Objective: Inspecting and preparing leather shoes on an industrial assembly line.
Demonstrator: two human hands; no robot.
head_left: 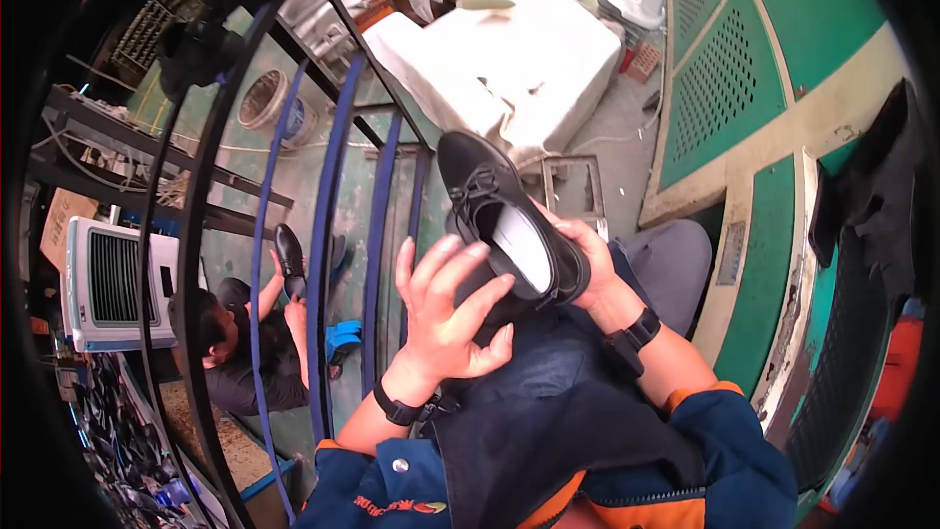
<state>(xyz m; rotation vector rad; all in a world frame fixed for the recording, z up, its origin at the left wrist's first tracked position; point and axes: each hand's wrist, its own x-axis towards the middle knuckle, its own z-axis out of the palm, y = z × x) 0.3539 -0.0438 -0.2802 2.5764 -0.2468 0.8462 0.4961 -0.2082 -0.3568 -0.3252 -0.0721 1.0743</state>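
A black lace-up shoe (480, 152) with a pale insole is held up in front of me, its toe pointing away and slightly left. My right hand (595, 264) grips it from the right side near the heel; part of the fingers is hidden behind the shoe. Just left of the shoe's opening, my left hand (448, 309) hangs with its fingers spread and nothing in them. Tied laces (478, 184) lie across the upper. Each of my wrists wears a black band.
A dark metal rack with blue-covered bars (333, 167) stands to my left. Beyond it, a person (245, 343) handles another black shoe (289, 250). A white-covered surface (529, 49) lies ahead, a gloved person behind it. Green perforated panels (720, 69) rise on the right; a bucket (269, 103) stands left.
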